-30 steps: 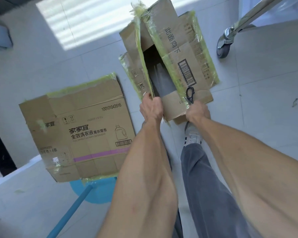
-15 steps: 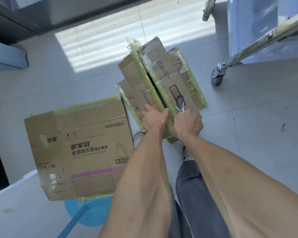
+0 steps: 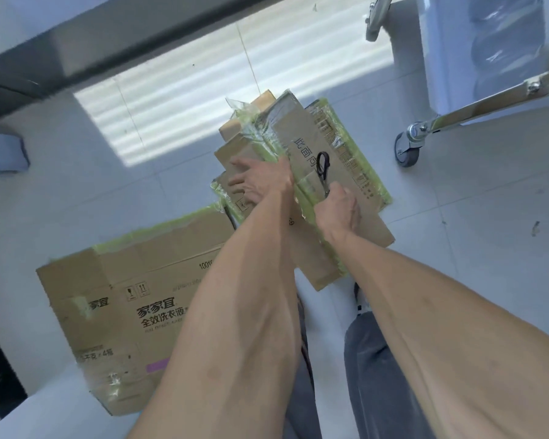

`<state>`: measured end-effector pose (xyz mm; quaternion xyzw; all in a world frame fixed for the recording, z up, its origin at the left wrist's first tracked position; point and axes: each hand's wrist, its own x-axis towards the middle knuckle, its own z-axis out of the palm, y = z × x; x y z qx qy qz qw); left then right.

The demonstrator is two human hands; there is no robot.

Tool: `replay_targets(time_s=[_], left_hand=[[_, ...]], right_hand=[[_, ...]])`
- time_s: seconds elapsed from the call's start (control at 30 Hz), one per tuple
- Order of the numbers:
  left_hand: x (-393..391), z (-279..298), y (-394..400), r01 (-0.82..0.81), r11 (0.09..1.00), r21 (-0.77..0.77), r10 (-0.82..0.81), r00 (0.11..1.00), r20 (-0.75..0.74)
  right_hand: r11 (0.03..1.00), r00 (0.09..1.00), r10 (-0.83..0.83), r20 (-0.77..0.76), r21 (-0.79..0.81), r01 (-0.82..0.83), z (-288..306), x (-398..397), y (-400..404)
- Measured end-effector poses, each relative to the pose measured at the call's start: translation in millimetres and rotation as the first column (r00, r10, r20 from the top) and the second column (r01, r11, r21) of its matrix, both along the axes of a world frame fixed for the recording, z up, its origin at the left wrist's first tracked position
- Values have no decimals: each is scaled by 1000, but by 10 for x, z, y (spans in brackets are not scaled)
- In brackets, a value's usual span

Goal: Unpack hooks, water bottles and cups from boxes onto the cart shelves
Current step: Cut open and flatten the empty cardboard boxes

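A flattened cardboard box [image 3: 346, 160] edged with green tape lies on the floor tiles in the middle of the view. My left hand [image 3: 260, 182] presses flat on its left flaps with straight fingers. My right hand [image 3: 338, 210] grips a pair of black-handled scissors [image 3: 323, 171] by the blades, handles pointing away, over the box's right panel. No hooks, bottles or cups show on the floor; the box looks closed flat.
A second flattened box [image 3: 114, 315] with printed detergent text lies at lower left. The cart's metal frame [image 3: 488, 104] and a caster wheel [image 3: 408, 150] stand at right, with wrapped bottles [image 3: 501, 42] above. My grey trouser legs [image 3: 371, 369] are below.
The gaping box has been pushed shut and flat. My left hand went from gripping a flap edge to pressing flat on it. The view has pulled back, showing more of the cart.
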<state>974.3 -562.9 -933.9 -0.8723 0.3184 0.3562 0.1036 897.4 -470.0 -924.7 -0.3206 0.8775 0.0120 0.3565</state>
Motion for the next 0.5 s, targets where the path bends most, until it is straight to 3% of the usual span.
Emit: replay_targets(time_s=[0.17, 0.3, 0.4, 0.5], left_hand=[[99, -172, -241, 16, 1000, 19, -17, 999, 33], [183, -193, -191, 37, 996, -79, -36, 999, 16], [319, -152, -155, -29, 988, -151, 17, 997, -80], [520, -94, -109, -195, 956, -218, 141, 961, -238]], right_hand=[[997, 998, -67, 15, -29, 68, -234, 193, -311], [983, 987, -155, -31, -107, 151, -269, 359, -505], [988, 994, -105, 9, -115, 105, -259, 502, -621], [994, 994, -111, 3, -24, 111, -258, 567, -696]])
